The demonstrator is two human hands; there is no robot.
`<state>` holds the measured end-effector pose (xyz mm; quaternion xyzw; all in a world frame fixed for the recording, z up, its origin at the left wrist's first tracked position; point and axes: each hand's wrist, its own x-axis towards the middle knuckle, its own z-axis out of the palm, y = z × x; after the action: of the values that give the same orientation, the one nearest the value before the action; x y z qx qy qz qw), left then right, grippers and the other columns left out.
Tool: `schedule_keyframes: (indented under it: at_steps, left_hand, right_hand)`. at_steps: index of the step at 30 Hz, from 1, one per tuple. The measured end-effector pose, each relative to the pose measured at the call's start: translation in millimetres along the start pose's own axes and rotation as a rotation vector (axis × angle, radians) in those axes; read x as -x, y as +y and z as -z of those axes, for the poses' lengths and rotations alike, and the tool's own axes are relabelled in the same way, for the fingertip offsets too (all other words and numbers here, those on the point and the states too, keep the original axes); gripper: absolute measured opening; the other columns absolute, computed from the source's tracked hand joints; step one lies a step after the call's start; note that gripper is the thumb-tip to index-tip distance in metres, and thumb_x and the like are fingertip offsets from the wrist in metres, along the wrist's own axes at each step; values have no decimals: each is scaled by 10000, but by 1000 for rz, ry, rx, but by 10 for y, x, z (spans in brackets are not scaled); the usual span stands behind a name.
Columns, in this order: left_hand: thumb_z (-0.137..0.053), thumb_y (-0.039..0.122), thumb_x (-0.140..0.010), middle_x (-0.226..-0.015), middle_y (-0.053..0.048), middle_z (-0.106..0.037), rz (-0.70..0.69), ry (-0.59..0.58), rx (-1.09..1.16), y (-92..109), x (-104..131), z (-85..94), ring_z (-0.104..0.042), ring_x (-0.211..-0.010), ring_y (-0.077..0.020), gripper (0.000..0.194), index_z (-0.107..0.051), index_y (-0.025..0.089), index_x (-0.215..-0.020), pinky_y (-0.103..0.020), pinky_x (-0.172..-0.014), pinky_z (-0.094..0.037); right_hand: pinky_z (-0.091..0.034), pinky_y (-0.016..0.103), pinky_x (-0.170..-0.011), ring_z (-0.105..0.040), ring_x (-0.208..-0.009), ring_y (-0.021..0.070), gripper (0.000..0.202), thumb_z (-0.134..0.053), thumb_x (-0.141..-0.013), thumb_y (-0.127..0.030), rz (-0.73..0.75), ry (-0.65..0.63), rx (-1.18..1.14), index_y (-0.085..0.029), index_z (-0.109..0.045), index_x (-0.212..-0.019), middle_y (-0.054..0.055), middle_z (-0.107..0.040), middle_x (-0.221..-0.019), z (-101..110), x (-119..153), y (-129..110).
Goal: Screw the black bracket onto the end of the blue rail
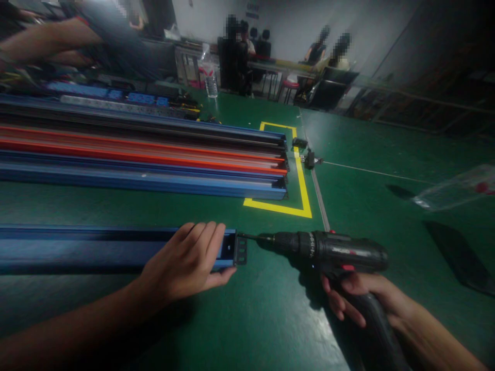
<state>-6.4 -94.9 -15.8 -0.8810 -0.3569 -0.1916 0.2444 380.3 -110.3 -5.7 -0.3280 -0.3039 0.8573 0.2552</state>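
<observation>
My left hand (189, 260) grips the right end of a long blue metal channel (96, 250), fingers over its top and thumb along the near side. A black end bracket (241, 251) with slots is fitted at that end. In my right hand (359, 299) is a black cordless drill (336, 250), held by its handle and pointing left. Its long thin bit (251, 237) reaches to the far corner of the bracket; whether it sits in a screw I cannot tell.
Blue and orange channels (154, 152) lie farther back, ending inside a yellow tape outline (305, 196). A small black part with a cord (310, 158) lies beyond. Plastic bottles stand at the back (211, 82) and lie right (456, 188). A dark flat object (460, 257) rests right. A person leans in at left.
</observation>
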Motion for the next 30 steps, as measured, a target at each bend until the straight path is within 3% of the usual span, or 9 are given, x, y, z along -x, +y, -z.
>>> schedule_keyframes:
  at_steps: [9,30]
  left_hand:
    - [-602,541,-909,-1042,-247,-669,-19,3,-13,-6,-41,29,-655,-953,-336,673,-593,-58,-1216,-466,-786,-611]
    - [-559,542,-920,-974,-219,-680,-1,-35,-19,-4,-88,52,-660,-894,-320,647,-618,-49,-1177,-445,-744,-594]
  right_hand:
    - [-570,211,-605,-660,-469,84,268,-683,-833,-268,14,-7,8,-75,-764,-1000,82,-789,-738,36,5,20]
    - [-563,195,-584,-699,-494,95,249,-699,-826,-248,8,1,-16,-75,-775,-987,82,-800,-730,45,7,17]
